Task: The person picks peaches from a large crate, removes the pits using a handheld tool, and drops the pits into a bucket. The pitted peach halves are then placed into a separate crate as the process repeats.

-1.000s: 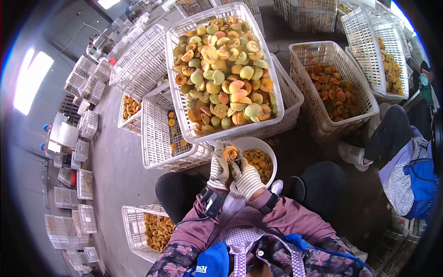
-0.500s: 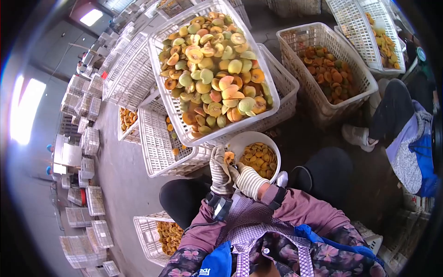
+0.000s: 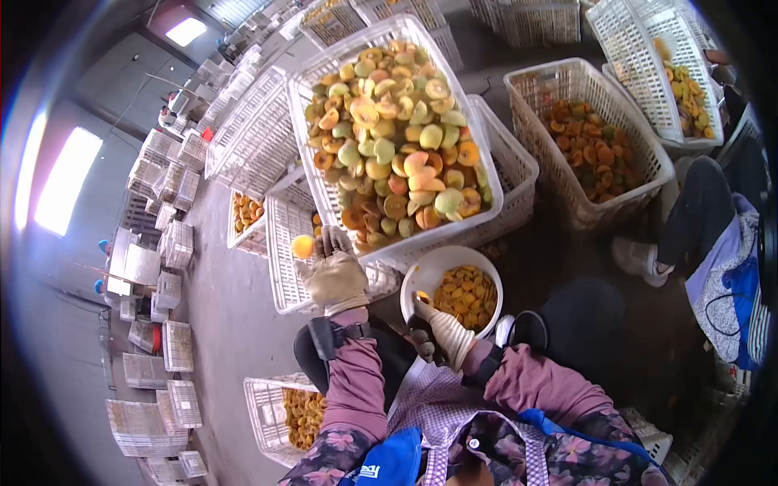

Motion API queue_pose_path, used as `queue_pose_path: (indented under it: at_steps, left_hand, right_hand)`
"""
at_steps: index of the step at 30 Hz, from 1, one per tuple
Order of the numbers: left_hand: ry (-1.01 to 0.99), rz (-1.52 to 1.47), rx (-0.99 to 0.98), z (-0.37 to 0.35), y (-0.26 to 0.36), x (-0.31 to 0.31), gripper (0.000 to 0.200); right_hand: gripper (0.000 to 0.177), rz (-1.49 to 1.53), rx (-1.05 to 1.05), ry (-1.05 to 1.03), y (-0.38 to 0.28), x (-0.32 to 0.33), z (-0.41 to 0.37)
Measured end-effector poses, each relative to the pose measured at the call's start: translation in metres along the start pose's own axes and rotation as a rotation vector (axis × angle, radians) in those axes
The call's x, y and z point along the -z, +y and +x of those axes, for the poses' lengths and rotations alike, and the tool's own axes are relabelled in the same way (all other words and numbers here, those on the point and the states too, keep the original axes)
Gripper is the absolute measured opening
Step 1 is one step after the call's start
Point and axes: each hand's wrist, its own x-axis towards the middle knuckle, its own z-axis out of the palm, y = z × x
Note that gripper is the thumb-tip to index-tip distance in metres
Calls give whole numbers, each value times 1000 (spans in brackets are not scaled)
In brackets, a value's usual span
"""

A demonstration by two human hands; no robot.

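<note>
My left hand (image 3: 335, 271), in a pale glove with dark fingertips, is spread over the white crate (image 3: 285, 275) at centre left. An orange fruit piece (image 3: 303, 246) is just left of its fingers, apparently in the air. My right hand (image 3: 440, 330), gloved, is closed at the near edge of the white bucket (image 3: 411, 283); what it grips is too dark to make out. Flat orange-brown pieces (image 3: 466, 296) lie in the bucket. Above my hands a large tilted crate (image 3: 496, 202) is heaped with halved yellow, green and orange fruit (image 3: 389, 146).
A crate (image 3: 585, 212) of orange fruit stands right of centre, with more crates behind it. Another crate (image 3: 261, 421) of fruit pieces is at lower left. A seated person's leg (image 3: 689, 211) and shoe show at right. Stacked crates (image 3: 166, 243) line the far left.
My left hand has moved up and left from the bucket and opened; the fruit piece is now beside it. My right hand has shifted slightly down. The view has shifted a little.
</note>
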Motion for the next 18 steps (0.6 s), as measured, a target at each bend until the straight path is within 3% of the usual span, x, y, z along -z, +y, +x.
queue_pose_path:
  at_steps: [1, 3, 5, 7, 9, 11, 13, 14, 16, 17, 18]
  left_hand:
    - [109, -227, -156, 11, -11, -16, 33]
    - [-268, -1718, 565, 41, 24, -57, 38]
    - [-364, -474, 302, 67, 53, 15, 44]
    - [-474, -615, 352, 86, 51, 34, 49]
    - [-256, -1165, 491, 67, 44, -11, 44]
    - [108, -1854, 705, 50, 54, 44, 34]
    - [66, -2232, 803, 23, 63, 104, 24]
    - [-45, -2262, 775, 4, 74, 117, 22]
    - [-286, -2366, 798, -25, 89, 116, 21]
    - [-418, -2447, 838, -33, 98, 103, 22]
    - [-464, -2526, 1128, -37, 106, 97, 23]
  right_hand:
    - [38, 21, -2, 121, 0, 4, 7]
    - [41, 38, 41, 134, 10, 12, 20]
    - [42, -47, 52, 251, 4, 11, 23]
    - [43, -90, 101, 228, 6, 10, 22]
    - [41, -74, 126, 198, 6, 11, 24]
    - [35, -138, 230, 239, 3, 14, 30]
    - [31, -267, 486, 261, -4, 8, 22]
    - [31, -343, 559, 272, -4, 8, 25]
    - [34, -434, 708, 278, -1, 5, 27]
    - [37, -591, 881, 340, 11, 32, 65]
    - [41, -767, 818, 406, 6, 25, 54]
